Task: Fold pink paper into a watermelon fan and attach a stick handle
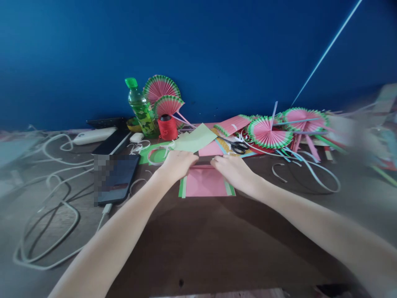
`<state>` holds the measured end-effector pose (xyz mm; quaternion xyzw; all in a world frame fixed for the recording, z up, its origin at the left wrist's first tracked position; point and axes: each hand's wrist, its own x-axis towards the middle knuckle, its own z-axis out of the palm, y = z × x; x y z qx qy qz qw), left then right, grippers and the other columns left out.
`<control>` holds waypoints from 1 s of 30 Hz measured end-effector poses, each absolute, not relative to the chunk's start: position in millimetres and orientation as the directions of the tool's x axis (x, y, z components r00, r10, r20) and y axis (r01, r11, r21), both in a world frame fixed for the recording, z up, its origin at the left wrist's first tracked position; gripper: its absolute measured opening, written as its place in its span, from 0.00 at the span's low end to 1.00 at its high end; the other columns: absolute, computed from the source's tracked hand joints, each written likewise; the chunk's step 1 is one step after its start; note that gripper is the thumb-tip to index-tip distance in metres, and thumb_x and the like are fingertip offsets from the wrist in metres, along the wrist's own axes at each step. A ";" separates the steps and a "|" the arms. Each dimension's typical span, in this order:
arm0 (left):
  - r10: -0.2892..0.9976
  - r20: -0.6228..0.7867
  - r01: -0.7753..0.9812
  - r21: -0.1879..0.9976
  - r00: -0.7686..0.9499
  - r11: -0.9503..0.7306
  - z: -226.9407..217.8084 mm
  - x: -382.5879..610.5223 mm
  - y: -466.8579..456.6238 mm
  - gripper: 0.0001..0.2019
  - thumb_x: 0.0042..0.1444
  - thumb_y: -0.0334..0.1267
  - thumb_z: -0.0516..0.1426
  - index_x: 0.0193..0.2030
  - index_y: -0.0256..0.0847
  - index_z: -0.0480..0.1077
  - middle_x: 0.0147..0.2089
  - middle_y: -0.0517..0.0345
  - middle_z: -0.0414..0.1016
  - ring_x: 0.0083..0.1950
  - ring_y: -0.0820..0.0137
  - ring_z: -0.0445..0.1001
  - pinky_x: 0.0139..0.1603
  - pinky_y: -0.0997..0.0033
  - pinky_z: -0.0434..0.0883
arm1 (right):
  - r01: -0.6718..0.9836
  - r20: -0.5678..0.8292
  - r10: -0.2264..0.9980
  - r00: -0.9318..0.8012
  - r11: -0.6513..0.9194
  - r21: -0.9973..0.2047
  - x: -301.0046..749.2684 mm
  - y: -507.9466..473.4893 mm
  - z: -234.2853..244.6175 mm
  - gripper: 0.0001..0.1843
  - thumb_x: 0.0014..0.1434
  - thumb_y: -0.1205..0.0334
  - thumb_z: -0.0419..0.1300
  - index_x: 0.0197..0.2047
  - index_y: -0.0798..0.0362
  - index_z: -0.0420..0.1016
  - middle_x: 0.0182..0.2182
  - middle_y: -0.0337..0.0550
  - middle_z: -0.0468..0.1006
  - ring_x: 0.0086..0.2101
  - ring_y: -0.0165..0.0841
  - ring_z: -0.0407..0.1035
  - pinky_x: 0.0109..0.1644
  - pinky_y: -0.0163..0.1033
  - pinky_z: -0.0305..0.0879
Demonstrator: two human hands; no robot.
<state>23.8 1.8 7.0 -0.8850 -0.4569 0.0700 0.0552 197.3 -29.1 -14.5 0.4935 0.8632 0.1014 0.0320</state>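
Note:
A pink sheet of paper (204, 184) with green and pale strips along its left and right sides lies on the dark table. At its far left corner my left hand (180, 162) is closed on the edge, fingers curled under. My right hand (231, 167) pinches the same far edge from the right. Between the two hands a narrow fold runs along that edge. Both sets of fingertips are partly hidden. Just beyond the hands are a pale green sheet (197, 138) and black-handled scissors (238, 147).
Finished pleated paper fans (269, 132) lie at the back right, with another fan (161, 89) against the blue wall. A green bottle (142, 111) and a red thread spool (168, 129) stand at the back. A phone (119, 180) and white cables (76, 215) occupy the left.

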 end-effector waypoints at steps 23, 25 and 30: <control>0.762 -0.367 0.833 0.077 0.534 -0.547 27.1 17.5 -3.1 0.29 0.45 0.22 0.47 0.53 0.50 0.66 0.47 0.56 0.74 0.42 0.66 0.72 0.36 0.72 0.64 | 0.843 -0.022 0.920 -0.392 0.368 0.393 166.8 -65.8 -23.8 0.26 0.52 0.84 0.46 0.54 0.71 0.64 0.40 0.71 0.75 0.42 0.48 0.72 0.29 0.38 0.72; 0.767 -0.363 0.832 0.039 0.528 -0.554 26.3 22.4 -6.2 0.28 0.45 0.22 0.47 0.50 0.50 0.70 0.43 0.55 0.75 0.40 0.65 0.72 0.36 0.71 0.64 | 0.838 -0.036 0.910 -0.413 0.396 0.377 168.5 -65.2 -23.0 0.28 0.53 0.83 0.45 0.58 0.67 0.60 0.38 0.70 0.75 0.40 0.48 0.73 0.28 0.39 0.71; 0.826 -0.251 0.832 -0.115 0.504 -0.543 20.7 41.0 -24.8 0.17 0.49 0.22 0.47 0.40 0.33 0.74 0.40 0.40 0.73 0.41 0.59 0.73 0.39 0.65 0.66 | 0.849 -0.066 0.923 -0.380 0.376 0.370 168.6 -64.8 -23.3 0.31 0.54 0.83 0.42 0.61 0.63 0.56 0.39 0.70 0.75 0.39 0.48 0.73 0.25 0.38 0.69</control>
